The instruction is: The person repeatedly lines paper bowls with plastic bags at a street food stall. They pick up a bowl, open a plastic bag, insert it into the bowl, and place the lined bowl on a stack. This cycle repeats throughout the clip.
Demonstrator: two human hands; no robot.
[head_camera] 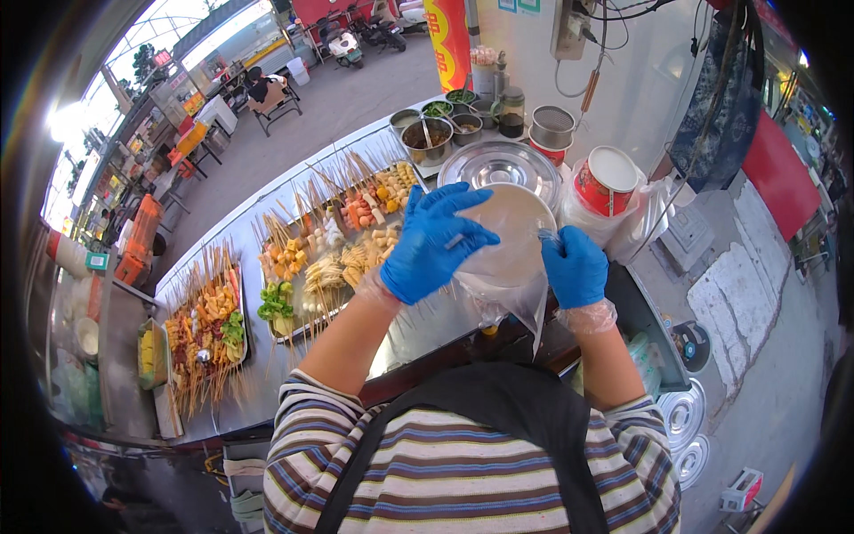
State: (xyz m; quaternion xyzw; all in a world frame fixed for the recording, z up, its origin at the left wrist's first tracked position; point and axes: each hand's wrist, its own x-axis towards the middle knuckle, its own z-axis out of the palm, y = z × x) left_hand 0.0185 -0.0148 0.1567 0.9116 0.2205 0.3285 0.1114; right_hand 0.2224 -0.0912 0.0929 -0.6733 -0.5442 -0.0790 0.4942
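A pale round bowl (510,223) sits on the counter before me, with a clear plastic bag (527,304) around it that hangs over its near side. My right hand (575,267), in a blue glove, pinches the bag's edge at the bowl's right side. Over the bowl's left rim is my left hand (437,243), also gloved in blue, its fingers spread apart. Whether its lower fingertips touch the thin film is hard to tell. Left of it lies a metal tray (283,339) of skewered foods. Behind the bowl rests a round steel lid (500,167).
Another tray of skewers (207,327) stands at the left. Metal pots of sauce (427,141) and chopped greens (437,109) line the back, near a glass jar (512,110). Stacked red paper tubs (606,180) stand right. A seated person (260,83) is farther off.
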